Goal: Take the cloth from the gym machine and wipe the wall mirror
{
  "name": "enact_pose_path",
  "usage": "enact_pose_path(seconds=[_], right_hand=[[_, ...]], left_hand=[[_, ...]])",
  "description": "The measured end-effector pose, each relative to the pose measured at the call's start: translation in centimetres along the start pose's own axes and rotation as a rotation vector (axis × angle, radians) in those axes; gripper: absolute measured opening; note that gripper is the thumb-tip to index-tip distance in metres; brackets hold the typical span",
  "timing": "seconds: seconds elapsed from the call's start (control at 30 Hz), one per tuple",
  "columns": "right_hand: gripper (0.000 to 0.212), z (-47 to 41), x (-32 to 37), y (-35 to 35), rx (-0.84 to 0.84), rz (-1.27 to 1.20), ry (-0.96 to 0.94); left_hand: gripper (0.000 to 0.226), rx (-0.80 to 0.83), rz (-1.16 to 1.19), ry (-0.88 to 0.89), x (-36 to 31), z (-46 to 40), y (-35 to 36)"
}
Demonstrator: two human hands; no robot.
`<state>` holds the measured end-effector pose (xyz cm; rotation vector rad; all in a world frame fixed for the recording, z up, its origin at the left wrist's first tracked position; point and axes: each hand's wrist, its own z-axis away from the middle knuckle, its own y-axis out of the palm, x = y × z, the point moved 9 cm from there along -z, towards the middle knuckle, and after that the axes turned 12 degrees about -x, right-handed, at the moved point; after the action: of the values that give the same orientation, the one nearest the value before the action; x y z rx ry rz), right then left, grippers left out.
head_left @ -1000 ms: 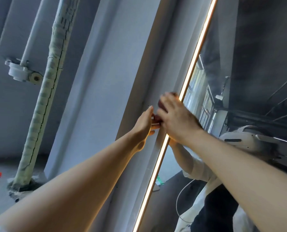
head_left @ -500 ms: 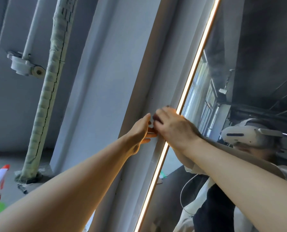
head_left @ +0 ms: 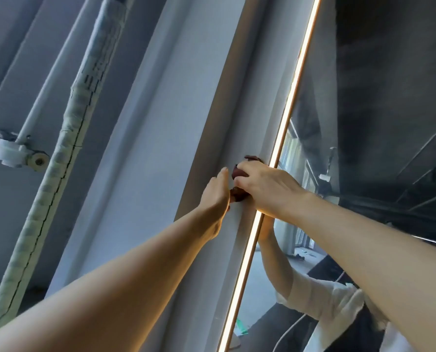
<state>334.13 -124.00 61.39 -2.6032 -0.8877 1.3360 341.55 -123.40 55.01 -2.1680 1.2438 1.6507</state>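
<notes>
Currently wiping at the left border of the wall mirror (head_left: 389, 97), right beside the lit LED edge strip (head_left: 288, 102). Right hand (head_left: 267, 189) curled over a dark reddish-brown cloth (head_left: 238, 171), pressing it against the grey frame panel (head_left: 237, 123) just left of the strip; only small bits of cloth visible above and below the fingers. Left hand (head_left: 215, 196) flat, fingers straight, laid against the panel and touching the lower tip of the cloth, holding nothing itself. Both arms raised and reaching up.

Judgement on technique: cloth bunched small, so coverage per pass is narrow. Better to spread it flatter under the palm, then run long overlapping strokes parallel to the strip, working from the edge inward onto the glass. Even pressure advised; light touch along the strip itself, since it sits proud of the edge and could catch the fabric. Left hand best kept off the glass to avoid fresh prints. Most of the mirror surface to the right appears not yet covered, as far as can be told.

Surroundings: wrapped insulated pipe (head_left: 67, 158) running up the wall at left, thin white pipe (head_left: 46, 80) alongside it ending in a white valve fitting (head_left: 16, 151). Both well apart from the work area, no obstruction. Reflection shows own arm, white sleeve, windows.
</notes>
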Motion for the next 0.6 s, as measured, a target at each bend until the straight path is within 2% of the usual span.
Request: enact_pose_path(seconds=[0.13, 0.23, 0.4, 0.5, 0.6], right_hand=[[0.029, -4.7, -6.2, -3.7, -0.172, 0.198, 0.113], [0.031, -5.1, -7.4, -3.0, -0.162, 0.179, 0.171], [0.027, -3.6, -3.4, -2.3, -0.108, 0.033, -0.002], [0.021, -5.9, -8.2, -5.2, -0.23, 0.114, 0.141], [0.034, -6.9, -12.5, -6.3, -0.237, 0.204, 0.252]], left_hand=[[0.04, -0.04, 0.004, 0.095, -2.2, -1.8, 0.6], [0.033, -0.013, 0.032, 0.159, -4.5, -2.1, 1.6], [0.034, 0.009, 0.001, 0.238, -6.1, -2.4, 2.0], [0.031, -0.049, -0.093, 0.316, -6.7, -2.7, 2.3], [0.024, -0.033, -0.097, 0.364, -8.7, -2.9, 3.5]])
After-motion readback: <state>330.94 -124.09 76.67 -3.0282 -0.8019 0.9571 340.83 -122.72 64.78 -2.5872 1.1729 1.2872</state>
